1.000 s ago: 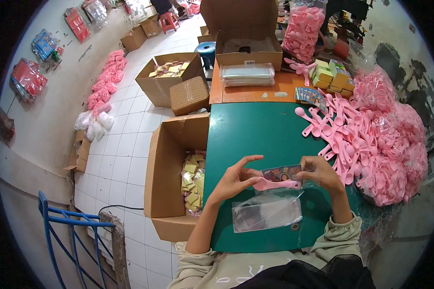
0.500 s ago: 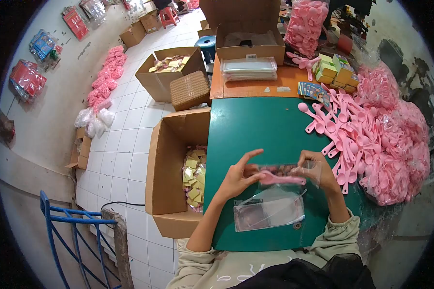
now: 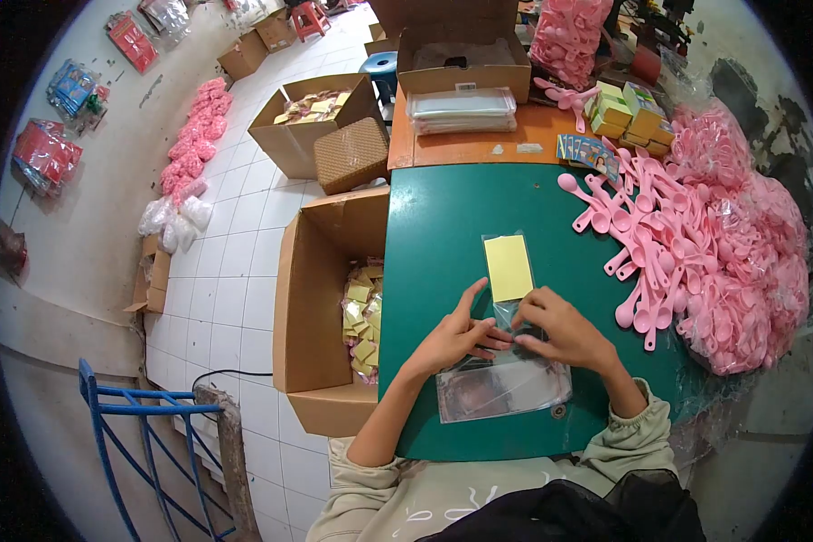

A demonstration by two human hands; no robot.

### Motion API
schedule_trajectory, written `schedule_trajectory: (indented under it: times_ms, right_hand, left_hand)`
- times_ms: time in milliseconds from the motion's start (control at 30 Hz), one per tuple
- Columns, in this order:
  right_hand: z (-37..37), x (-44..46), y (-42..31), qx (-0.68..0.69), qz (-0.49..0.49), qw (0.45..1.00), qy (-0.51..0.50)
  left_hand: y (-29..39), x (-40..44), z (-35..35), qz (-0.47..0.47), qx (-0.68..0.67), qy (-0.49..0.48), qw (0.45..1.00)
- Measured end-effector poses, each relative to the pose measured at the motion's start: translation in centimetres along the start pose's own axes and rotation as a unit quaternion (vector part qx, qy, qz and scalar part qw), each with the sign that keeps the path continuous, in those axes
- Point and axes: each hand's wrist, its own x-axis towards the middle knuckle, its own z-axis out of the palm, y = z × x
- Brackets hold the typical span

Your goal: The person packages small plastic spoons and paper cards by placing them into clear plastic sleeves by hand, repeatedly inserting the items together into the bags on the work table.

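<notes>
A clear plastic bag with a yellow card (image 3: 509, 267) in it lies on the green table, its lower, see-through end between my hands. My left hand (image 3: 456, 343) is open, its fingers stretched out against the left side of that end. My right hand (image 3: 562, 331) has its fingers bent and closed at the bag's lower right, gripping the plastic. No spoon shows in the bag from this side. Just below my hands lies a stack of empty clear plastic bags (image 3: 504, 392).
Loose pink spoons (image 3: 646, 244) spread over the table's right side, beside bulging bags of spoons (image 3: 741, 280). Picture cards (image 3: 589, 154) and small boxes (image 3: 637, 113) lie behind. On the left stands a cardboard box (image 3: 312, 298) holding packed yellow-card pieces. More bags (image 3: 462, 110) lie at the back.
The bag, held up across both hands with a pink spoon showing, is now down on the table, turned lengthwise with its yellow side up. My hands have moved together at its near end.
</notes>
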Motion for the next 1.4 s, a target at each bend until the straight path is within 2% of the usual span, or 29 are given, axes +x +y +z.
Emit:
schedule_trajectory:
  times_ms: [167,367,467,567,633,833,967,1000,1067,1100,1133,1167,1233,1267,1300,1333,1367,1400]
  right_hand:
    - [1.5,-0.1,-0.3,-0.059,-0.024,0.998,-0.014]
    - [2.2,0.2,-0.5,-0.099,-0.052,0.994,0.013]
    - [2.3,0.4,-0.9,-0.139,-0.081,0.986,0.035]
    - [2.6,0.4,-0.9,-0.159,-0.102,0.981,0.043]
    - [2.7,0.4,-0.9,-0.141,-0.111,0.983,0.028]
    - [0.9,-0.5,0.1,0.104,-0.066,0.992,-0.030]
    - [-2.9,-3.6,0.6,0.208,-0.021,0.977,0.037]
    - [-4.4,-5.0,1.1,0.230,0.000,0.971,0.064]
    - [-8.7,-9.0,0.2,0.295,0.160,0.929,0.154]
    - [-11.4,-11.5,0.0,0.226,0.204,0.933,0.190]
    - [-14.3,-14.8,1.2,0.212,0.192,0.937,0.201]
    - [-17.3,-17.2,2.2,0.191,0.071,0.956,0.210]
    - [-24.4,-24.8,7.2,0.114,0.187,0.926,0.309]
    - [-27.9,-29.7,10.2,0.028,0.269,0.897,0.348]
    - [-30.6,-36.1,14.0,-0.168,0.393,0.837,0.342]
    - [-32.1,-42.6,17.2,-0.417,0.518,0.703,0.252]
    - [-32.0,-45.6,18.1,-0.524,0.551,0.613,0.213]
    - [-31.2,-45.1,16.0,-0.505,0.512,0.640,0.271]
  left_hand:
    - [0.2,-0.3,0.2,0.010,0.022,0.022,0.999]
    - [-0.4,0.2,-0.2,0.006,-0.055,0.002,0.998]
    - [-0.4,0.3,-0.1,-0.002,-0.082,0.027,0.996]
    - [0.1,0.3,0.2,-0.018,-0.081,0.054,0.995]
    - [-0.8,0.8,0.3,0.024,-0.021,0.082,0.996]
    - [-1.3,1.0,0.9,0.067,0.012,0.123,0.990]
    - [-0.6,0.6,0.9,0.055,-0.037,0.087,0.994]
    - [-0.6,0.5,0.8,0.053,-0.003,0.081,0.995]
    - [-0.7,0.5,0.5,0.050,0.067,0.063,0.994]
    - [-0.6,0.5,0.5,0.041,0.044,0.057,0.997]
    - [-0.5,0.4,0.6,0.033,0.021,0.050,0.998]
    - [-0.4,0.4,0.6,0.025,-0.002,0.044,0.999]
    - [-0.5,0.5,0.5,0.037,0.021,0.038,0.998]
    - [-0.7,0.6,0.5,0.043,0.031,0.033,0.998]
    - [-0.6,0.6,0.5,0.045,0.034,0.033,0.998]
    - [-0.6,0.6,0.5,0.038,0.037,0.028,0.998]
    - [-0.6,0.6,0.5,0.033,0.039,0.028,0.998]
    - [-0.6,0.6,0.4,0.027,0.039,0.030,0.998]
